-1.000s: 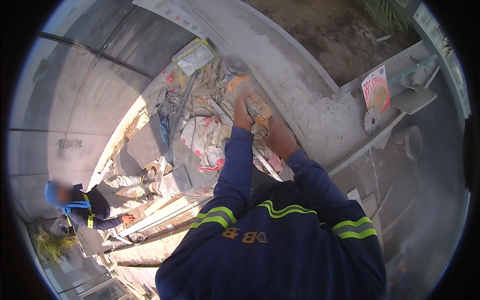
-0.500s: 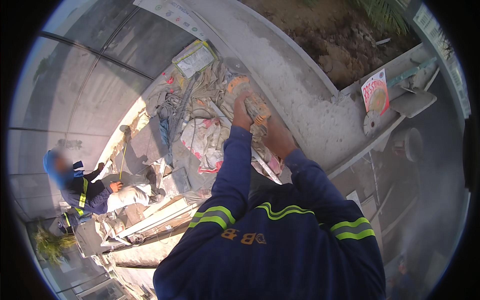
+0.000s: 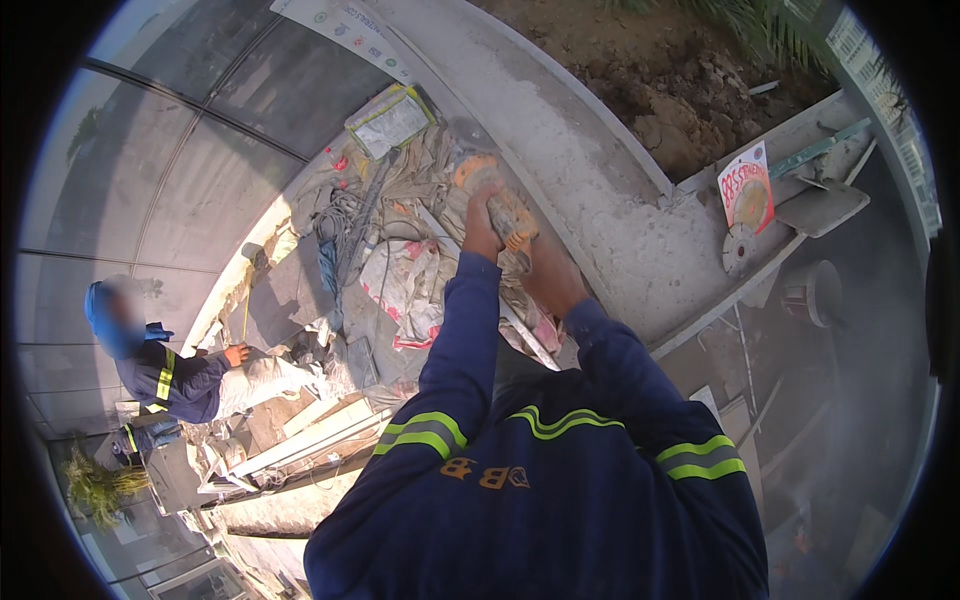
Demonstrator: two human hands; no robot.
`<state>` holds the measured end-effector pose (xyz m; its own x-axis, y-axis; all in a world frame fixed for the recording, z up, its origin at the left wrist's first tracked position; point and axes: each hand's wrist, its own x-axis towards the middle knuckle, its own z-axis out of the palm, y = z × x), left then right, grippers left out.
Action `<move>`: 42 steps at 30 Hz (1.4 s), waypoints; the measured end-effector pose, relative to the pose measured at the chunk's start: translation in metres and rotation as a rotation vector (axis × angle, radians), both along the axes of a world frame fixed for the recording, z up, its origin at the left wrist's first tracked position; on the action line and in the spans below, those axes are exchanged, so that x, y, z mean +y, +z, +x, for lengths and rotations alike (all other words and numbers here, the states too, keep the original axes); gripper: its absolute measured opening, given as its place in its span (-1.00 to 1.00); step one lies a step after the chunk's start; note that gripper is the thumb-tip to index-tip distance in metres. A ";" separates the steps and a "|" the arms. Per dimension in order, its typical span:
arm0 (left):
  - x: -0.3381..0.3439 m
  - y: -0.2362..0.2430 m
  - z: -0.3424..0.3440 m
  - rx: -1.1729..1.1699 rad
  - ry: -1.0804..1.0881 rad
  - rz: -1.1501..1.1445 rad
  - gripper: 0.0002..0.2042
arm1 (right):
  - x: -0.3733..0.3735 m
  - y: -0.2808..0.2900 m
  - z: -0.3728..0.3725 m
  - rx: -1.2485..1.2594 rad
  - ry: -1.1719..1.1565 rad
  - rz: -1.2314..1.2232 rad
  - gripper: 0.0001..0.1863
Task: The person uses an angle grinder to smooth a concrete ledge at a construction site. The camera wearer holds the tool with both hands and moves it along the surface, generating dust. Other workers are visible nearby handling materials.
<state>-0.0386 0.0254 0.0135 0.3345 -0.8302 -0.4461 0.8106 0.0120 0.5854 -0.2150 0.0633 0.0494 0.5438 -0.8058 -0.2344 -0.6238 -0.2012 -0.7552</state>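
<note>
Both of my arms stretch forward to a dusty orange angle grinder (image 3: 512, 215), held low beside the concrete ledge (image 3: 600, 190). My left hand (image 3: 483, 228) is closed round its body near the front. At the rear end my right hand (image 3: 549, 275) is wrapped round the grinder. Its front end is blurred by dust, so I cannot make out the disc. Just left of the tool lie crumpled white and red sacks (image 3: 408, 285) and grey cloth (image 3: 420, 165).
A co-worker (image 3: 180, 375) sits at the left near glass panels. On the ledge at right lie a cutting disc (image 3: 740, 248), a red-and-white card (image 3: 745, 190) and a trowel (image 3: 822, 206). A bucket (image 3: 812, 292) stands below in dusty haze. A yellow-edged bag (image 3: 390, 120) lies ahead.
My hands and the grinder stay in nearly the same spot. The co-worker at left has shifted a little, with one hand raised slightly.
</note>
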 end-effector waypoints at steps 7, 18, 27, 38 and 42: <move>0.015 0.000 -0.010 0.000 0.023 -0.027 -0.69 | 0.012 -0.010 -0.013 -0.027 0.037 -0.152 -0.59; 0.019 0.001 -0.014 0.026 -0.002 -0.012 -0.73 | 0.012 0.009 -0.017 0.043 0.033 -0.009 -0.54; 0.003 -0.004 0.001 -0.007 -0.007 0.010 -0.68 | 0.002 -0.002 -0.001 0.012 0.002 0.009 -0.56; 0.009 -0.003 -0.008 0.006 0.013 -0.023 -0.71 | 0.006 0.007 -0.007 0.055 0.018 -0.008 -0.53; 0.014 -0.003 -0.010 0.029 -0.006 -0.003 -0.73 | 0.010 0.014 -0.015 0.035 0.056 -0.059 -0.59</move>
<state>-0.0486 0.0398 0.0107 0.3169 -0.8333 -0.4530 0.8272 0.0091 0.5619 -0.2297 0.0735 0.0630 0.5805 -0.7874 -0.2076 -0.6364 -0.2796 -0.7189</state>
